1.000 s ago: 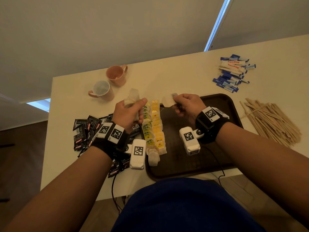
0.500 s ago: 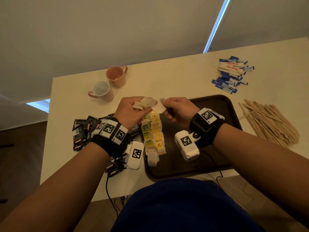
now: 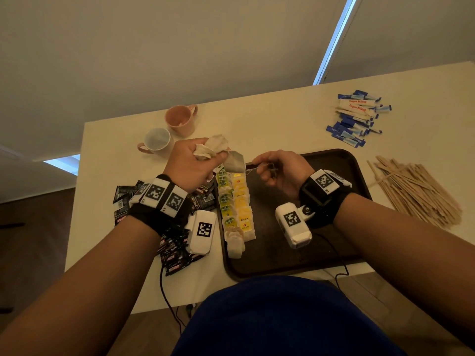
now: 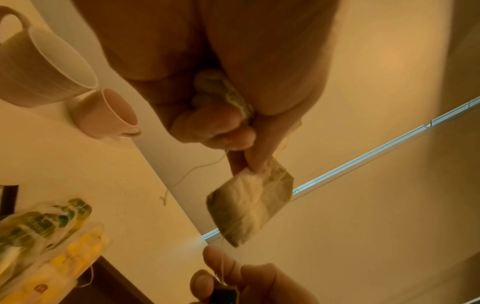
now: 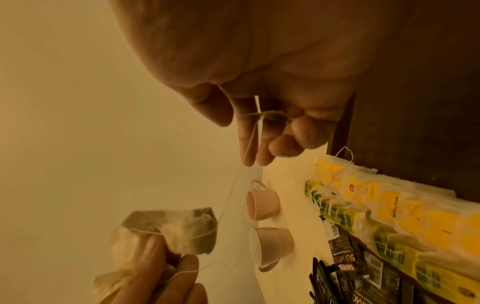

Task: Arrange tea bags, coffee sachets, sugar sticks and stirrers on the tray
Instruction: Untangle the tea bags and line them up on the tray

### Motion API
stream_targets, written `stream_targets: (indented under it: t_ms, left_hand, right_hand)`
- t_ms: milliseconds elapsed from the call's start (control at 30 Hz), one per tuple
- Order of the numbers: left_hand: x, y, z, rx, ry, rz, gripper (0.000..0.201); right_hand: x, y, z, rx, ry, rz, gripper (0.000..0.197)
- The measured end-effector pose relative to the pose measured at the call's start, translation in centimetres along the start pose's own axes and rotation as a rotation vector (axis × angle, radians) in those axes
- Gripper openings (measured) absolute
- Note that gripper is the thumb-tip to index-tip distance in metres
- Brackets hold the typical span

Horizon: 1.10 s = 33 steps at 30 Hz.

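Above the dark brown plastic tray's [image 3: 334, 160] far-left corner, the left hand [image 3: 191, 167] clutches crumpled pale paper tea bags [image 3: 235, 161] while the right hand [image 3: 279, 170] pinches one's thin string [image 5: 231, 191] — untangling (apparently); next, lay it in the row.

A pale desk [image 3: 270, 119] carries a dark tray [image 3: 341, 160] near its front edge, two mugs [image 3: 164, 134] (one pink, one white) toward the far left corner, black coffee sachets [image 3: 174, 250] left, sugar sticks [image 3: 357, 116] and wooden stirrers [image 3: 416, 194] right.
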<state>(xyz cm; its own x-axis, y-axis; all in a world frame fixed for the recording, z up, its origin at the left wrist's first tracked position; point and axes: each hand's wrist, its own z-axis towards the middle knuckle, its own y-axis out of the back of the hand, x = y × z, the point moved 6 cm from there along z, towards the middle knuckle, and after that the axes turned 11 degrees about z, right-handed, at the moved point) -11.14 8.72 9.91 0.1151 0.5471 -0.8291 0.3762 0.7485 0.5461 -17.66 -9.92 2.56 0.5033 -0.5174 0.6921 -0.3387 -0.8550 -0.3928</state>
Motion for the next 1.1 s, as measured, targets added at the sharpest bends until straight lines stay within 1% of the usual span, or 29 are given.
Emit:
stream_targets:
  t_ms: [133, 267, 367, 433, 467, 500, 567, 667, 800, 833, 900, 967, 1033, 1100]
  left_hand:
    - [-0.3, 0.4, 0.3, -0.023, -0.009, 0.018, 0.016]
    - [-0.2, 0.6, 0.9, -0.068, 0.02, 0.007, 0.017]
    - [-0.3, 0.5, 1.2, -0.092, 0.058, -0.006, 0.015]
    - [-0.4, 0.5, 1.5, -0.116, 0.067, -0.027, 0.018]
    - [-0.5, 0.6, 1.5, -0.13, 0.071, -0.036, 0.021]
    - [-0.6, 0.6, 1.6, -0.139, 0.07, -0.044, 0.019]
    - [-1.1, 0.7, 1.6, -0.144, 0.051, -0.056, 0.013]
    - [-1.9, 0.7, 1.3, -0.145, 0.018, -0.073, 0.013]
    - [-2.8, 0.2, 0.7, -0.093, 0.0, -0.124, 0.007]
    - [-2.8, 0.0, 0.6, -0.073, 0.0, -0.137, 0.009]
    - [-2.8, -0.3, 0.2, -0.03, 0.013, -0.153, 0.01]
    - [-2.8, -0.6, -0.3, 0.013, 0.023, -0.135, 0.012]
    - [-2.4, -1.1, -0.7, 0.045, 0.04, -0.115, 0.017]
    - [-1.6, -1.6, -1.1, 0.069, 0.078, -0.121, 0.016]
  right_hand:
    - [-0.7, 0.2, 0.0, -0.024, -0.012, -0.057, 0.032]
    - [-1.4, 0.0, -0.2, 0.02, -0.004, -0.13, 0.034]
    - [-1.7, -0.1, -0.5, 0.072, 0.063, -0.305, 0.03]
    - [-2.1, -0.3, -0.4, 0.125, 0.105, -0.445, 0.025]
    - [-2.3, -0.5, -0.4, 0.149, 0.117, -0.479, 0.023]
    - [-2.5, -0.6, -0.3, 0.159, 0.127, -0.493, 0.022]
    - [-2.7, -0.6, -0.2, 0.136, 0.136, -0.482, 0.019]
    - [-2.8, -0.2, 0.0, 0.088, 0.138, -0.467, 0.016]
    - [-1.8, 0.1, 0.5, 0.017, 0.27, -0.687, 0.009]
    - [-1.5, 0.1, 0.7, -0.006, 0.289, -0.693, 0.006]
    - [-0.8, 0.2, 0.8, -0.04, 0.281, -0.596, 0.004]
    - [0.2, -0.1, 0.7, -0.045, 0.265, -0.487, 0.009]
    - [1.6, -0.6, 0.4, -0.041, 0.305, -0.418, 0.013]
    - [3.1, -1.2, -0.1, -0.025, 0.373, -0.381, 0.013]
